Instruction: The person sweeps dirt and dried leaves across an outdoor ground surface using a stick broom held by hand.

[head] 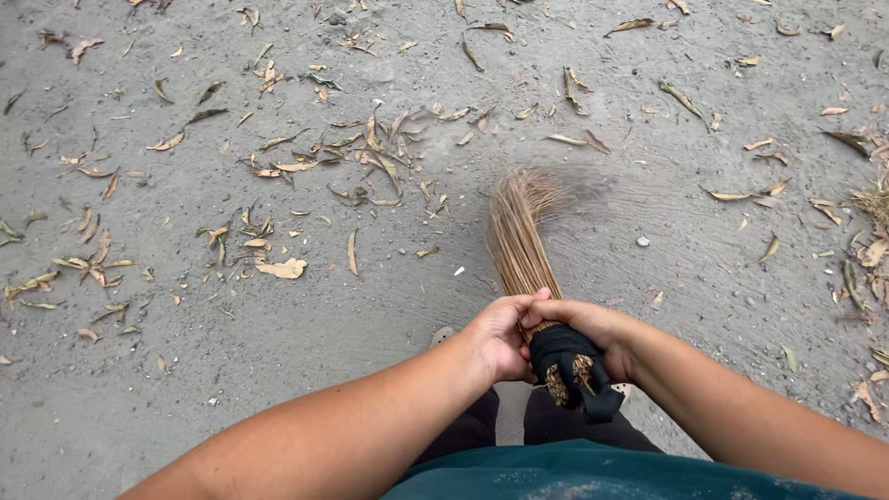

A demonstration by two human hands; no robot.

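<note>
Your single head camera looks steeply down from your own eye height, facing forward over your left hand (pixel 500 338) and right hand (pixel 593 329), close below, out to the leaf-strewn ground (pixel 231 389) farther off.

I see open grey sandy ground (pixel 278 370) near me; scattered dry brown leaves (pixel 370 157) lie further ahead.

No packages, labels, signs or screens show anywhere in this view of the ground.
</note>
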